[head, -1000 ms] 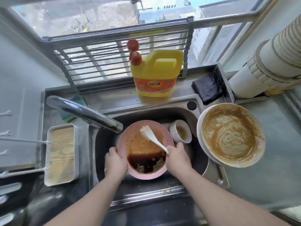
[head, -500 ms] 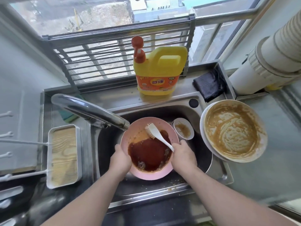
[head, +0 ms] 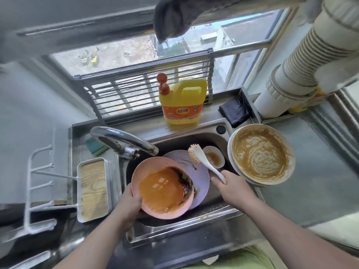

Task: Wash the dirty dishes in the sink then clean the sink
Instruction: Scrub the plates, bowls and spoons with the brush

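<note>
Left hand [head: 130, 202] clamped on pink bowl [head: 162, 188]; right hand [head: 232, 186] around brush [head: 204, 160] — detergent jug [head: 182, 101] label unreadable

Daylight only, coming in through the window [head: 136, 53] at 12 o'clock; scene is bright and evenly lit, shadows soft. Outdoor view slightly washed out. Small white glare patches on the orange liquid in the pink bowl [head: 163, 189], and a specular streak along the chrome faucet [head: 124, 138]. Sink [head: 194, 220] basin interior reads dark. Strong wide-angle bending at the edges: window frame and the duct [head: 303, 65] at 2 o'clock curve hard. Edges smeared and soft, worst at 9 and 7 o'clock; centre is fairly sharp.
</note>
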